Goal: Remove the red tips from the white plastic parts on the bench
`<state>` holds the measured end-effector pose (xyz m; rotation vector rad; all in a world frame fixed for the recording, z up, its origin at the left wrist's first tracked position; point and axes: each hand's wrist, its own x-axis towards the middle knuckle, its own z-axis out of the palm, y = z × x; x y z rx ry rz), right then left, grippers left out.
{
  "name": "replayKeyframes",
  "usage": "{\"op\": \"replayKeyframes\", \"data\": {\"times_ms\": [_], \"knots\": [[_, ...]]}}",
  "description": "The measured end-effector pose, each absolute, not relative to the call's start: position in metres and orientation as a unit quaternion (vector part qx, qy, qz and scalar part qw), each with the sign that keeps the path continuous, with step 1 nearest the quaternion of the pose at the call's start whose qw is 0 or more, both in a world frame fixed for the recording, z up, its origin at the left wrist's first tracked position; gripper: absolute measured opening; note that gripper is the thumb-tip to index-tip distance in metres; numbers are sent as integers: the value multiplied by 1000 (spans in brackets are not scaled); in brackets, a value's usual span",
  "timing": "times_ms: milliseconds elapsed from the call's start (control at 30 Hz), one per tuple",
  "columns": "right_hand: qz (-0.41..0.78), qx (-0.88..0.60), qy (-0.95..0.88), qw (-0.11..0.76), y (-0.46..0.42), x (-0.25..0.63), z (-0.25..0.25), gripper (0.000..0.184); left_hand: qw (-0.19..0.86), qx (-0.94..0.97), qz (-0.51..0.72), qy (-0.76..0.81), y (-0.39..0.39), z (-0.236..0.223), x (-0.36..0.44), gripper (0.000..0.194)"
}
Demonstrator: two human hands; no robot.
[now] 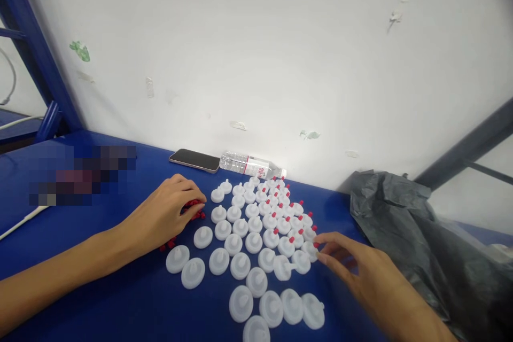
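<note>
White round plastic lids with a central nozzle [240, 265] cover the middle of the blue table, mostly standing nozzle up. Many toward the right and back carry small red tips [276, 231]. My left hand [170, 208] is curled over a small heap of red caps [197, 215] left of the lids, its fingers closed round some of them. At the right edge of the group, my right hand [356, 264] has thumb and forefinger either side of a red cap [316, 245] on a lid's nozzle. Its other fingers are partly hidden.
Against the white wall lie a phone [194, 160] and a clear plastic bottle [252, 164] on its side, just behind the lids. A dark plastic bag [395, 214] is at the right. Bare blue table [120, 299] shows at front left. A cable [24, 219] is at far left.
</note>
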<state>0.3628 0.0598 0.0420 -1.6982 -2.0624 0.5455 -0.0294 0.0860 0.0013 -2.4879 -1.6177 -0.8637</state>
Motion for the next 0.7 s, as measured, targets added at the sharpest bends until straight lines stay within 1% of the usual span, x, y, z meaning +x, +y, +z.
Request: {"op": "replayKeyframes", "data": {"times_ms": [167, 333, 400, 467, 567, 633, 700], "knots": [[182, -594, -754, 215, 58, 365, 37, 26, 67, -790, -246, -558, 83, 12, -28, 33], [172, -567, -778, 209, 58, 369, 37, 14, 98, -772, -230, -584, 82, 16, -29, 35], [167, -559, -789, 192, 58, 370, 40, 15, 105, -770, -223, -588, 82, 16, -30, 35], [169, -566, -785, 188, 58, 368, 43, 19, 109, -770, -214, -591, 81, 16, -30, 34], [181, -580, -758, 237, 57, 364, 46, 25, 112, -767, -204, -598, 81, 16, -30, 34], [188, -573, -753, 265, 57, 361, 47, 26, 112, -766, -201, -601, 81, 17, -30, 35], [184, -560, -760, 275, 56, 358, 48, 24, 115, -764, -203, -602, 81, 17, -30, 35]]}}
